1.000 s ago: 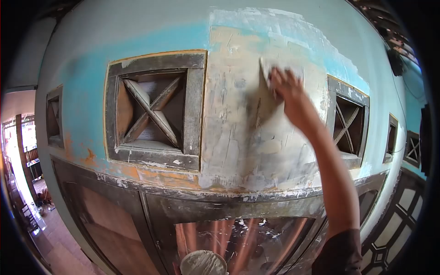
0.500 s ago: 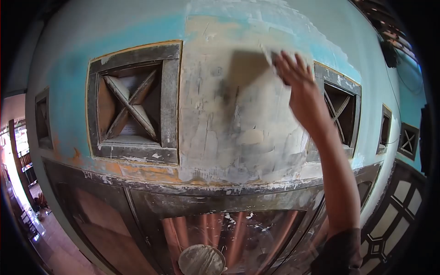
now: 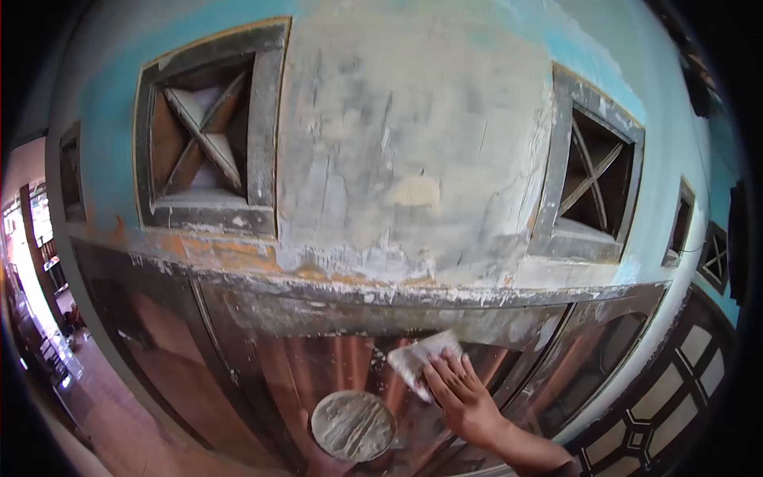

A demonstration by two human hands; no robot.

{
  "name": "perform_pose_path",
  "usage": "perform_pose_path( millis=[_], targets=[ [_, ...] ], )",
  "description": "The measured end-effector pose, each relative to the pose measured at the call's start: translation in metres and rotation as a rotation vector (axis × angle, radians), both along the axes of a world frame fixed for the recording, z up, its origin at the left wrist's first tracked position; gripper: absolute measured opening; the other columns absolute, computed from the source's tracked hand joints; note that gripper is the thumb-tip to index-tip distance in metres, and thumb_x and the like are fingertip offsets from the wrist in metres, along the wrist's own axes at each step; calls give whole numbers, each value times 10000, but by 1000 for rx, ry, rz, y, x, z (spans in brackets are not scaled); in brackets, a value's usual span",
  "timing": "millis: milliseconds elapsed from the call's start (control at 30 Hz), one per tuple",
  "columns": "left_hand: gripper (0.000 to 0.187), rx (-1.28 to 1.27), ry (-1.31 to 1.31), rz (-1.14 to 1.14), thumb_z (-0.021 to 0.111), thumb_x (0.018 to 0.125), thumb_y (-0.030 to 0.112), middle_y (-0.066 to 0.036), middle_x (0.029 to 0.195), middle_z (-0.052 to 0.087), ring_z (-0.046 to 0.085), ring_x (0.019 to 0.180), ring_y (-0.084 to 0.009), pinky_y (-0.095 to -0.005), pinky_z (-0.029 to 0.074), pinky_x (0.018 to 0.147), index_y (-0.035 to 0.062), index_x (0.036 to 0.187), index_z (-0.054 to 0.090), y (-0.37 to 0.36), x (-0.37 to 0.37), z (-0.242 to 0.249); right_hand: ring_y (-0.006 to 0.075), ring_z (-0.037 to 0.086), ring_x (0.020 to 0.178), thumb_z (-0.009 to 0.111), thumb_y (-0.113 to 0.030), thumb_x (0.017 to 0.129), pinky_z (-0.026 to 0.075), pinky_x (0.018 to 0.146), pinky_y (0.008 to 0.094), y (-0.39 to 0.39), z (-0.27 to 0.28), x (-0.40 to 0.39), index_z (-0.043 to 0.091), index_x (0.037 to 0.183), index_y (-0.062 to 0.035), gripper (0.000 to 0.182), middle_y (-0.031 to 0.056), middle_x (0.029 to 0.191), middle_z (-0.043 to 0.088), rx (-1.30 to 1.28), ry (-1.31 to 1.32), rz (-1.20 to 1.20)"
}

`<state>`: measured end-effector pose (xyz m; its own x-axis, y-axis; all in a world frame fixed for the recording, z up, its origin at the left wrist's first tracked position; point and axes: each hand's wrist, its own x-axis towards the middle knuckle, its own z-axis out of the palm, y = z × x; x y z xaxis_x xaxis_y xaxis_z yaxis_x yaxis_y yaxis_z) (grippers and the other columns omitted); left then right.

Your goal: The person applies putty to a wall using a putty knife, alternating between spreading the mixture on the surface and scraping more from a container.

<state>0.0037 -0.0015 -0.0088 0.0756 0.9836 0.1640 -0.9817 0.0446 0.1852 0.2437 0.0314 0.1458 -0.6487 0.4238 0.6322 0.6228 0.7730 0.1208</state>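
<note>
Low in the head view, my left hand (image 3: 324, 463) supports a round tub of grey putty (image 3: 354, 426), gripping its side; most of the fingers are hidden beneath it. A groove runs across the putty's surface. Just right of the tub and a little higher, my right hand (image 3: 461, 397) is closed on a flat putty scraper (image 3: 420, 362), its broad face smeared pale. The scraper is in front of the glass pane, apart from the tub. Above both hands, the wall (image 3: 413, 143) bears patchy beige and grey filler with scratches.
Wooden-framed vents with crossed bars, one on the left (image 3: 266, 135) and one on the right (image 3: 560, 159), flank the patched wall. Below runs a putty-spattered wooden beam (image 3: 358, 298) over glazed panels. A dark panelled door (image 3: 660, 397) stands at right; a tiled floor (image 3: 103, 389) shows at left.
My right hand has come down from high on the wall with the scraper, close to the tub. The view has tilted lower, and more of the tub and my left hand shows.
</note>
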Motion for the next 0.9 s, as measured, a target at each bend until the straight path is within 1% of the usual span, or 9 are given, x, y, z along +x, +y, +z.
perform_pose_path(
  millis=[100,133,167,267,367,433,500,767,900],
  targets=[
    [906,38,-150,-90,295,944,744,-238,1493,440,438,1351,-453,-612,341,1119,20,1475,416,11,18,-15,380,583,1255,603,141,786,465,1044,477,-25,-16,22,573,1323,23,550,217,1296,626,-325,486,304],
    [897,54,-175,-134,290,948,740,-232,1493,442,438,1353,-447,-609,344,1119,25,1474,421,12,26,-9,304,671,1113,612,127,861,519,950,386,-32,-23,28,620,1248,38,397,183,1174,695,-553,749,290],
    [889,70,-200,-177,284,952,737,-226,1493,444,439,1355,-440,-606,346,1118,31,1473,425,10,35,-1,197,652,1069,624,34,934,498,924,318,-29,-36,32,619,1228,58,295,135,1145,703,-776,996,331],
    [849,-4,-151,-201,293,961,720,-211,1450,500,483,1322,-426,-581,379,1104,46,1448,462,9,57,2,163,620,1062,634,-14,954,458,954,296,-17,-51,49,606,1194,97,266,110,1136,688,-891,1354,486],
    [839,32,-142,-237,281,969,712,-197,1453,502,485,1326,-408,-564,385,1106,48,1449,461,3,76,9,228,633,1071,642,-3,927,479,959,379,-5,-76,71,581,1229,76,318,139,1163,665,-838,1365,453],
    [821,46,-144,-232,266,982,694,-190,1453,506,491,1324,-396,-550,387,1110,49,1451,461,1,88,11,231,632,1075,622,18,929,477,972,385,-5,-79,81,581,1213,82,294,141,1158,662,-868,1380,426],
    [812,39,-67,-183,252,990,684,-188,1454,506,494,1322,-396,-549,385,1111,50,1451,462,-2,97,10,153,625,1024,644,-15,951,466,931,290,-5,-82,86,614,1158,74,227,99,1117,689,-894,1425,418],
    [850,109,-203,-266,246,979,704,-223,1474,472,466,1341,-423,-578,349,1129,33,1454,462,1,114,4,132,621,1005,638,-19,959,470,911,275,2,-103,105,626,1132,63,192,85,1080,693,-915,1357,356],
    [824,25,-102,-193,258,985,691,-200,1456,502,493,1318,-409,-561,376,1112,42,1443,476,5,116,-4,112,618,967,643,-13,955,473,868,252,4,-109,110,640,1124,43,178,72,1041,694,-903,1321,341]
  ],
)
